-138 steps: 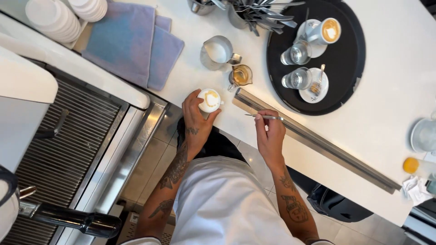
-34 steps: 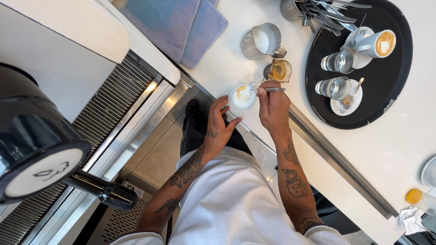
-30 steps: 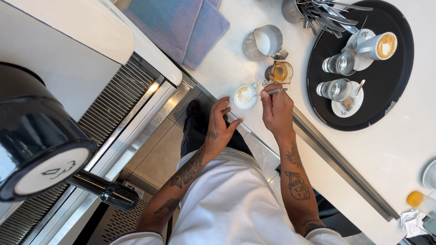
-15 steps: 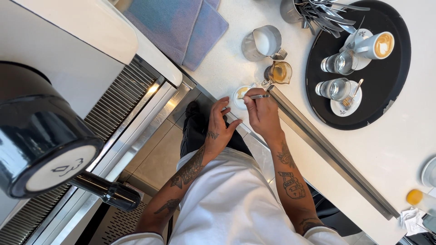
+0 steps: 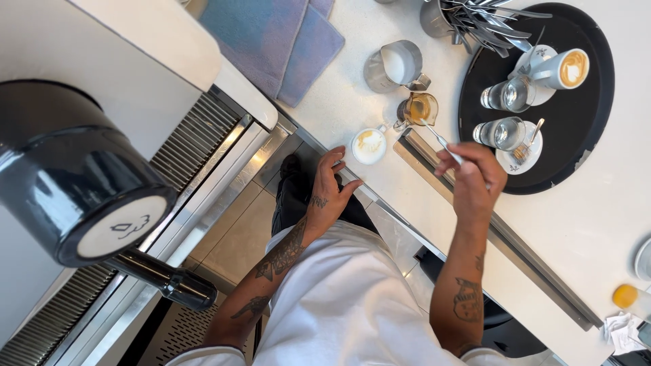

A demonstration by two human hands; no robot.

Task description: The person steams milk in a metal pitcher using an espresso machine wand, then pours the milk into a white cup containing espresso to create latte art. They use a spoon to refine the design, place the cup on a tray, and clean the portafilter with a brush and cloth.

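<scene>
Left hand (image 5: 325,193) rests on the counter (image 5: 434,203) edge, grip apart beside the white cup (image 5: 369,146); right hand (image 5: 475,179), raised, pinches a spoon (image 5: 441,141) dipped into the small glass (image 5: 420,108).

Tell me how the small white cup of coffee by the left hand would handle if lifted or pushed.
The white cup looks filled near the brim with foam, so a quick push would likely slop it. It seems ceramic: probably rigid, breakable, fairly heavy for its size. It sits close to the counter edge, beside the left hand, so a nudge outward might tip it off.
</scene>
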